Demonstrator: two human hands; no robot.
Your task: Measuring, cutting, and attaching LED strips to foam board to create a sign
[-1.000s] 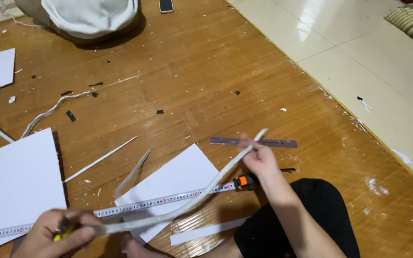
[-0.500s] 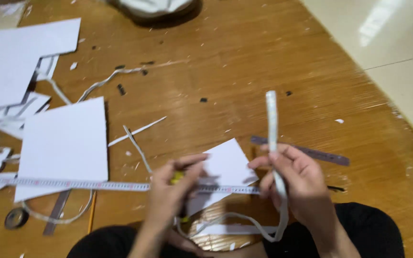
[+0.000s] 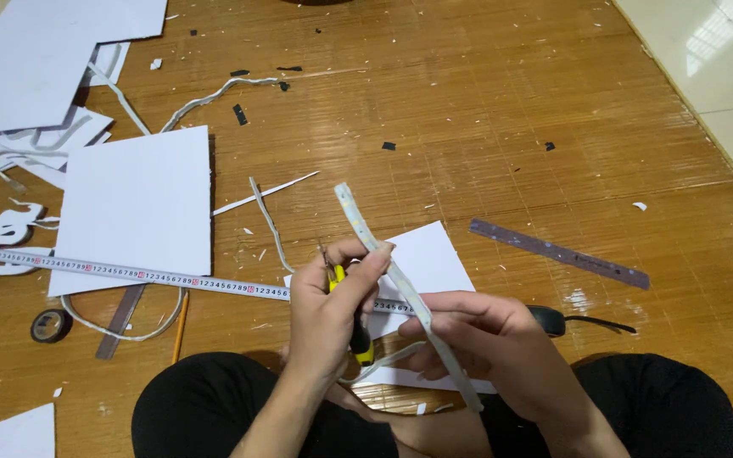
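Observation:
My left hand (image 3: 326, 309) grips a small tool with a yellow and black handle (image 3: 358, 339), its metal tip pointing up by my thumb. My right hand (image 3: 485, 339) holds a long flexible white strip (image 3: 375, 242) that rises diagonally up and to the left between both hands. The left fingertips touch the strip near its middle. Under the hands lies a white sheet (image 3: 430, 254) on the wooden floor (image 3: 468, 127). A long measuring tape (image 3: 129, 271) runs from the left edge under my hands.
A large white board (image 3: 137, 208) lies to the left, more white sheets (image 3: 36, 59) at the top left. A dark flat ruler (image 3: 557, 253) lies to the right, a tape roll (image 3: 48, 325) and a pencil (image 3: 180, 315) at lower left. White tiles (image 3: 714, 59) border the floor on the right.
The view has shifted left and down. My hands have come closer together; the strip now leans up and left instead of standing upright, and my left hand has brought the tool against it.

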